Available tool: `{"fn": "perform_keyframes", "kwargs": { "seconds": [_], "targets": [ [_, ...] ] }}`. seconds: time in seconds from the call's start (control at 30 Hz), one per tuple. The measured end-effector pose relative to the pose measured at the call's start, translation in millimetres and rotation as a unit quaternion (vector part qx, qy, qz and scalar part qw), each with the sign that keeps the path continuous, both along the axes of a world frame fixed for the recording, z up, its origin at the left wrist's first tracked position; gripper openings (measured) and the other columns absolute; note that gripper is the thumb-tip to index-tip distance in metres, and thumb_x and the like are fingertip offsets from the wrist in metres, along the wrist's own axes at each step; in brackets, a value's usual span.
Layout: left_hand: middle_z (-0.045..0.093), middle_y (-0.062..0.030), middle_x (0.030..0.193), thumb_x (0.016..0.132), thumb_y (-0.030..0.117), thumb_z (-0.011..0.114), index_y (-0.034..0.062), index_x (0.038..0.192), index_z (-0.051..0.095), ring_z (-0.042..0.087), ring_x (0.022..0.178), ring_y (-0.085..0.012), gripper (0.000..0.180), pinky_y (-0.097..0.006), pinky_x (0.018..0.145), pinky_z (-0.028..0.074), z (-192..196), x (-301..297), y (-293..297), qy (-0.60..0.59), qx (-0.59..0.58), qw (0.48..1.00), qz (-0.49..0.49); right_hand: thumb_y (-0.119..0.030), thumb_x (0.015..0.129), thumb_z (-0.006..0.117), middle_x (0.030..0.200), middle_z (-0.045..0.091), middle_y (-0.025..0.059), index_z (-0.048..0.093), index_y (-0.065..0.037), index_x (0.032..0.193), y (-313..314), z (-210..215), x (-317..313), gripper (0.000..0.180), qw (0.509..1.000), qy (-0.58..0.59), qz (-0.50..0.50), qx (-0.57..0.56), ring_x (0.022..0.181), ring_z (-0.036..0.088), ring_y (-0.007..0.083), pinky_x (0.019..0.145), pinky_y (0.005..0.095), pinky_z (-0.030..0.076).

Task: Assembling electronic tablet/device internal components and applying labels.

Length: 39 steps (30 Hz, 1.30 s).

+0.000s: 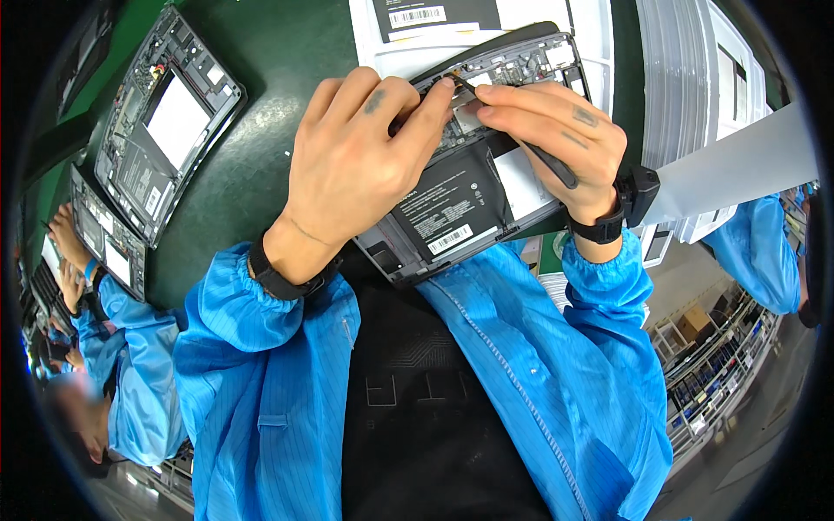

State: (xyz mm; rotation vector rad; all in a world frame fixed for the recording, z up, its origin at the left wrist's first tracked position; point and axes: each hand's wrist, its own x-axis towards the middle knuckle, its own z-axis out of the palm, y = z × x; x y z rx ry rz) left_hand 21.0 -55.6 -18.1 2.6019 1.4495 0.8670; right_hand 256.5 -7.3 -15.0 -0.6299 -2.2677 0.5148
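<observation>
An opened tablet-like device [387, 253] lies tilted in front of me, its inside facing up. It has a circuit board [521, 65] at the far end and a black battery [447, 204] at the near end. My right hand [565, 139] grips black tweezers [553, 165], whose tips reach down to the board's upper left area. Over the device's left side, my left hand [365, 148] is closed, its index fingertip pressed beside the tweezer tips. Whatever the left fingers pinch there, if anything, is hidden. Both wrists wear black straps.
Two more opened devices, a larger one [178, 130] and one partly behind it [109, 234], lie at left on the green table [269, 87]. A white tray [598, 74] sits beyond my device. Stacked clear trays [682, 78] stand at right. Other people's sleeves [756, 252] show at both sides.
</observation>
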Motion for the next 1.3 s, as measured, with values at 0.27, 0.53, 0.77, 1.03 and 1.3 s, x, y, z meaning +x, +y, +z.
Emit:
{"fn": "perform_keyframes", "kwargs": {
  "seconds": [0.27,0.53,0.77,1.03,1.3],
  "targets": [
    [0.057,0.0016,0.081,0.077,0.009,0.080,0.0102,0.115,0.077,0.056,0.078,-0.0189,0.037,-0.034,0.068,0.045,0.0,-0.9,0.3,0.006,-0.004,1.000,0.002,0.002,0.071,0.076,0.111,0.076,0.0082,0.078,-0.006,0.104,-2.5,2.8,-4.7,0.035,1.000,-0.012,-0.017,-0.012,0.085,0.072,0.0244,0.071,0.0307,0.060],
    [0.057,0.0015,0.082,0.078,0.010,0.079,0.0108,0.115,0.076,0.056,0.077,-0.0187,0.037,-0.034,0.068,0.046,-2.8,-1.9,0.1,0.006,0.000,1.000,0.001,0.004,0.070,0.075,0.112,0.076,0.0074,0.078,-0.006,0.105,-4.3,2.2,-4.4,0.036,0.999,-0.021,-0.026,-0.008,0.088,0.073,0.0252,0.073,0.0313,0.060],
    [0.057,0.0013,0.082,0.079,0.010,0.079,0.0103,0.116,0.076,0.057,0.078,-0.0189,0.037,-0.033,0.067,0.047,-2.6,-1.2,-1.8,0.019,-0.009,1.000,0.011,-0.001,0.073,0.074,0.113,0.076,0.0077,0.078,-0.006,0.106,-4.5,1.4,-4.4,0.034,0.999,-0.033,-0.017,-0.007,0.089,0.073,0.0241,0.073,0.0322,0.060],
    [0.057,0.0011,0.082,0.079,0.010,0.079,0.0099,0.116,0.076,0.057,0.078,-0.0195,0.037,-0.034,0.067,0.049,1.1,2.1,-2.9,0.027,-0.019,0.999,0.021,0.002,0.071,0.075,0.114,0.076,0.0080,0.078,-0.007,0.107,-4.3,0.9,-4.5,0.037,0.999,-0.028,-0.017,-0.021,0.090,0.073,0.0242,0.073,0.0318,0.060],
    [0.058,0.0020,0.082,0.082,0.013,0.077,0.0106,0.115,0.076,0.059,0.079,-0.0181,0.033,-0.033,0.067,0.049,3.3,4.0,-4.2,0.070,-0.019,0.997,0.033,0.004,0.074,0.078,0.113,0.076,0.0086,0.079,-0.007,0.106,-3.3,2.8,-3.9,0.033,0.997,0.004,-0.041,-0.070,0.094,0.074,0.0241,0.077,0.0307,0.059]
  ]
}}
